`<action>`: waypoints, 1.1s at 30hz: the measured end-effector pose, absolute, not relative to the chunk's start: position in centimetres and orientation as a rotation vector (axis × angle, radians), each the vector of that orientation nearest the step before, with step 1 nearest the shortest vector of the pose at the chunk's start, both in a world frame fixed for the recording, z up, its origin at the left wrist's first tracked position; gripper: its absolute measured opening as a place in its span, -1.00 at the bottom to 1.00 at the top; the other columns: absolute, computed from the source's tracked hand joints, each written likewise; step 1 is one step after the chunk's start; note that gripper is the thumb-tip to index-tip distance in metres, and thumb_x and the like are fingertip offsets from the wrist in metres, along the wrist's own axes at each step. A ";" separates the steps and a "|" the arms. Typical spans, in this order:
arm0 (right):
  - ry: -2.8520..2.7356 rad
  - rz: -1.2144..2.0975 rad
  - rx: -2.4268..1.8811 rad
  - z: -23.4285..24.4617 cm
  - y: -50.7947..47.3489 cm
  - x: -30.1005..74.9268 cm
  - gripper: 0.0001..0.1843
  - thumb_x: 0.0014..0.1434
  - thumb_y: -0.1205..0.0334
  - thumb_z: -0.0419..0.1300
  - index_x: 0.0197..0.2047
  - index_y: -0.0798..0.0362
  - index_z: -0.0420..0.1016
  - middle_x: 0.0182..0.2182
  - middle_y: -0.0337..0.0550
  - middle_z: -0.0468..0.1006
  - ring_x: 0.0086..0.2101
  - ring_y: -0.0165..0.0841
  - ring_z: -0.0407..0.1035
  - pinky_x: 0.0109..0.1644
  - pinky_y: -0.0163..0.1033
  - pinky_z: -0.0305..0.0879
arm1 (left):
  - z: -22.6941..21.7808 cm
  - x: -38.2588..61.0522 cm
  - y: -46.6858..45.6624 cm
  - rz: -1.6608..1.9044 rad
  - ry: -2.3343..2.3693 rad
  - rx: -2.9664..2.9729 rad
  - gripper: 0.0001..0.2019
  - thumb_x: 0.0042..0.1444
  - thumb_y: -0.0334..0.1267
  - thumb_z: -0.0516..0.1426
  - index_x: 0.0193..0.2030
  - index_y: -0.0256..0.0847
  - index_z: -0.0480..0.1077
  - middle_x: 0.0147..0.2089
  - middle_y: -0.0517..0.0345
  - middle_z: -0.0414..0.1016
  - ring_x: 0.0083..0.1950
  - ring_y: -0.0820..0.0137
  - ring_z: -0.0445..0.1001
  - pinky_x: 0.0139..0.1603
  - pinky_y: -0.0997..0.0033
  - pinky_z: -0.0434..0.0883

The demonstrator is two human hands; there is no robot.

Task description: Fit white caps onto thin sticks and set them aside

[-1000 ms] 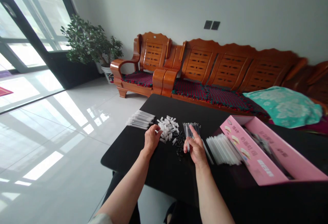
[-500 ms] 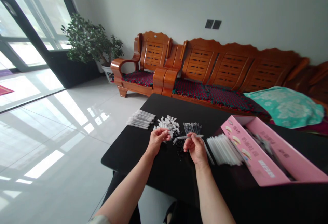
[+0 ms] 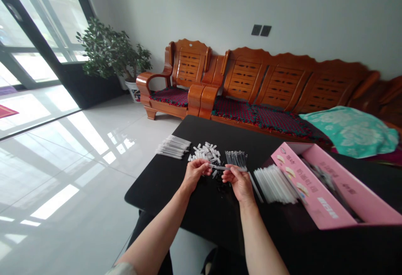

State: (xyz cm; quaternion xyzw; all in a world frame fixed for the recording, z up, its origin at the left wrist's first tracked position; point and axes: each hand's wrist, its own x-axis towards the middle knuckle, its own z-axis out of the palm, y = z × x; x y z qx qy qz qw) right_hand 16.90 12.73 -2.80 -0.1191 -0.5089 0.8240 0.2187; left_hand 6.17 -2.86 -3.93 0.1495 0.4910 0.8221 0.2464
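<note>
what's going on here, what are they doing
The left hand and right hand hold a slim clear tube between them, above a black table. Small white pieces and a bundle of thin rods lie just beyond the hands, with more clear tubes beside a pink cardboard box.

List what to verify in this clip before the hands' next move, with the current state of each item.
1. The left hand and right hand both grip the same thin clear tube: ok.
2. The tube is held above the black table, not lying on it: ok.
3. The left hand is apart from the pile of white plastic pieces: cannot tell, as its fingers sit at the pile's edge.
4. The pile of small black parts is fully visible: not ok, as the hands hide much of it.
5. The open pink cardboard box is apart from the right hand: ok.
</note>
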 end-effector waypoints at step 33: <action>-1.342 2.310 -0.492 -2.9 13.3 17.0 -0.70 -0.04 0.10 0.42 -0.35 0.17 0.58 -0.60 -0.13 0.61 -0.65 -0.31 0.50 -0.66 -0.36 0.43 | -3.5 9.5 -1.4 1.929 1.842 0.839 -0.68 0.15 -0.02 0.17 -0.28 -0.30 0.52 -0.64 0.19 0.40 -0.72 0.55 0.27 -0.72 0.62 0.18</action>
